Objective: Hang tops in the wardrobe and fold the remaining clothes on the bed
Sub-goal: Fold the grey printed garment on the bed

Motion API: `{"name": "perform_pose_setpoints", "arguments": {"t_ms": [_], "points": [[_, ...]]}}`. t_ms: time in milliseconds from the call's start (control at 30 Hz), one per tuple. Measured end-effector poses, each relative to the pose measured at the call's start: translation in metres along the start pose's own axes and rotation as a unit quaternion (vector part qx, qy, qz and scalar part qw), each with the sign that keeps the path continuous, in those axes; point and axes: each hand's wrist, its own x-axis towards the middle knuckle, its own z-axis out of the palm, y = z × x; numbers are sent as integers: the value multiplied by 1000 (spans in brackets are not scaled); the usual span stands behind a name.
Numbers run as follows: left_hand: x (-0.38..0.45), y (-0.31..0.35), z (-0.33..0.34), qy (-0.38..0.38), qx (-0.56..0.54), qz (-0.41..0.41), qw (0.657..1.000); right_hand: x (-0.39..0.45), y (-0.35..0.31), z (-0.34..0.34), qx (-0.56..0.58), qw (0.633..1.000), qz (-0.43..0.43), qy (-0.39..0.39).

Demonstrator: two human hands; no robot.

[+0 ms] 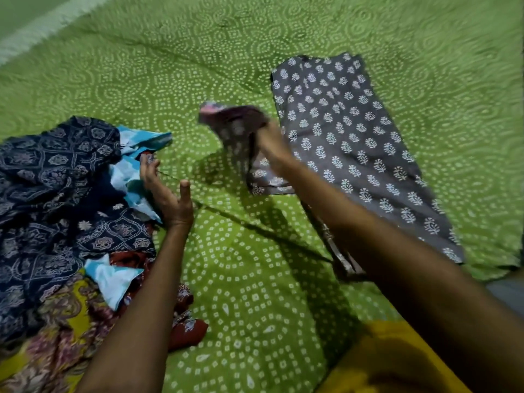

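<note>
1. Head view, looking down on a bed (283,293) under a green sheet printed with white dotted rings.
2. Right hand (270,143) raised over the middle of the bed, fingers curled round a bunched fold of the grey printed garment (354,137); blurred, so finger detail hard to tell.
3. Grey printed garment, with white leaf sprigs, lying long and roughly flat on the right half of the bed, its near-left edge lifted up into that grip.
4. Left hand (170,194) held just above the sheet, palm turned inward, fingers spread and relaxed, thumb standing apart, gripping nothing; fingertips just beside the heap's blue cloth.
5. Heap of unfolded clothes on the left side of the bed: a dark navy patterned piece (56,180) on top, a light blue cloth (127,171) poking out beside and under it, a red printed piece (187,327) lower down, a yellow paisley piece (56,336) nearest the camera.
6. Heap and grey garment well apart, bare green sheet between them.
7. Yellow fabric (391,361) at the bottom right edge, blurred.
</note>
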Motion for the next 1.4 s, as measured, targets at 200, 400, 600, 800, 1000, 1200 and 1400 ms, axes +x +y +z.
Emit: {"name": "perform_pose_setpoints", "arguments": {"t_ms": [200,400,600,800,1000,1200,1400], "points": [[6,-4,5,-50,15,4,999,-4,-19,-161,241,963,14,118],[2,60,44,-159,18,-46,986,-16,41,-246,254,931,138,223],[-3,139,129,-299,-59,46,951,-4,26,-260,308,919,130,210],[-22,148,174,-458,77,101,880,-6,42,-287,353,898,134,227],[-37,132,177,-503,254,135,815,4,46,-285,246,918,82,300],[-26,153,178,-549,299,103,774,-11,52,-271,-389,888,-240,57],[-34,170,188,-499,233,139,823,-26,74,-287,-583,749,-308,-56]]}}
